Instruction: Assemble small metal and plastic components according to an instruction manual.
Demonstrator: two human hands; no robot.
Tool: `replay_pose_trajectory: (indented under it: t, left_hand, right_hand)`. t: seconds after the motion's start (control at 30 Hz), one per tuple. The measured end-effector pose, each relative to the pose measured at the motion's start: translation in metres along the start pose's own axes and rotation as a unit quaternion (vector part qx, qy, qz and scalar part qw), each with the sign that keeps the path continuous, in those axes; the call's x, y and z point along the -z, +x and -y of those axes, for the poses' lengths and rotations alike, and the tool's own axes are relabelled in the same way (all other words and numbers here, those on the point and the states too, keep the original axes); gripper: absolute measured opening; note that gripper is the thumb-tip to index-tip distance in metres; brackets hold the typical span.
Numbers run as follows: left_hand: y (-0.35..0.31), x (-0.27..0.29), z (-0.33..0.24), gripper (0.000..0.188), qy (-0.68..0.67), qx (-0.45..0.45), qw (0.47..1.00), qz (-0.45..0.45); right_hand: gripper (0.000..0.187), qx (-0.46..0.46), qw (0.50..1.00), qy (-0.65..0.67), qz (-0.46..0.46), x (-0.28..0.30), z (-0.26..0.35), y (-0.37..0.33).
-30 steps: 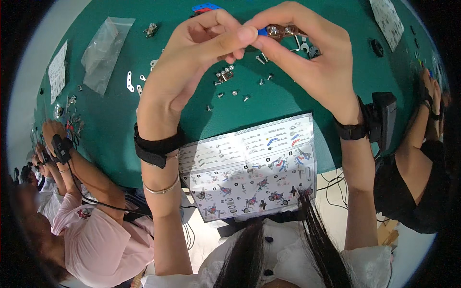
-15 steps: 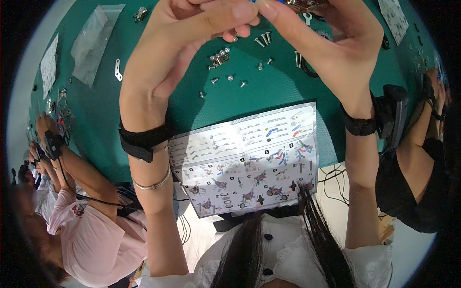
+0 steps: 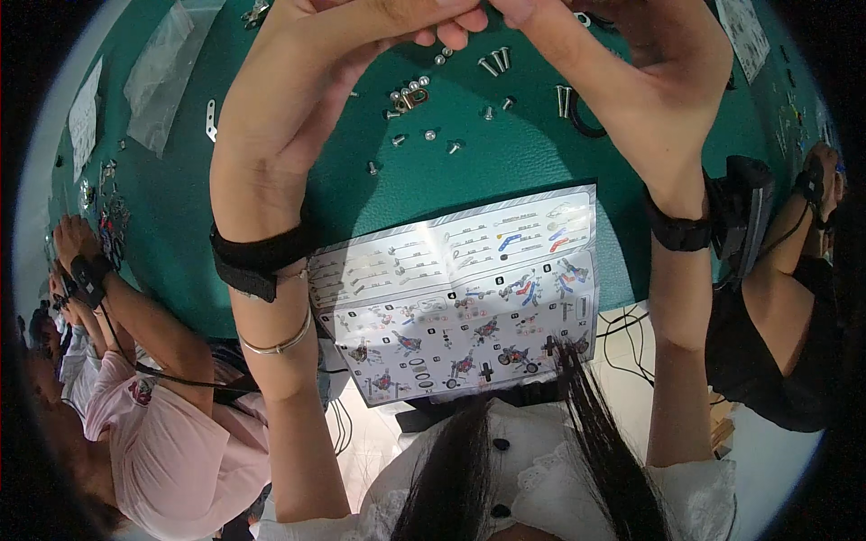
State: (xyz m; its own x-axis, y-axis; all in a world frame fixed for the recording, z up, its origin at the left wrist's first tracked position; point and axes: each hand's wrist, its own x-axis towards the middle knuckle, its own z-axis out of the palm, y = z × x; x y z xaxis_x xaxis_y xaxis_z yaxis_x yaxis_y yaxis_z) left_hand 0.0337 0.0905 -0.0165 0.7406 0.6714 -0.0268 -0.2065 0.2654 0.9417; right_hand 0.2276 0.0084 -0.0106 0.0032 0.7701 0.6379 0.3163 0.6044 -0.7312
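Observation:
Both hands are raised to the top edge of the view, their fingertips partly cut off. My left hand (image 3: 293, 90) is closed in a pinch, thumb toward the right hand's thumb; what it pinches is out of view. My right hand (image 3: 663, 108) curls round a blue and metal model part that showed a moment ago and is now hidden past the edge. On the table between the wrists lie long screws (image 3: 493, 62), small steel balls (image 3: 412, 87), several short screws (image 3: 399, 141) and a black ring (image 3: 586, 124), close to my right thumb.
An unfolded instruction sheet (image 3: 424, 311) hangs over the front edge of the green table (image 3: 388, 203). A clear plastic bag (image 3: 167, 86) and a perforated metal strip (image 3: 211, 120) lie left. Co-workers' hands (image 3: 74, 236) are at both sides; cables hang below the table.
Both hands have shifted slightly up and outward in the picture, taking the blue part out of view. Both thumbs still meet near the top edge. The loose parts appear a little higher.

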Motion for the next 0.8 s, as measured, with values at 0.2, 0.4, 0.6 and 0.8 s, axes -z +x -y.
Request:
replay_pose_trajectory:
  t: [0.2,0.4,0.6,0.8]
  left_hand:
    - [0.001,0.000,0.002,0.014,0.002,-0.004,1.000,0.012]
    - [-0.002,-0.007,-0.006,0.013,-0.005,-0.008,1.000,0.023]
    - [0.000,-0.009,-0.004,0.011,-0.006,-0.005,1.000,0.023]
    - [0.000,-0.006,-0.007,0.012,0.031,-0.010,0.999,0.018]
  right_hand:
    - [0.016,0.006,1.000,0.006,0.006,0.002,0.000,0.000]
    - [0.013,0.024,0.999,-0.023,0.011,0.003,-0.004,0.000]
    - [0.011,0.014,0.999,-0.035,0.009,0.004,0.004,-0.001]
    - [0.010,-0.013,0.999,-0.046,0.022,0.005,0.005,0.000]
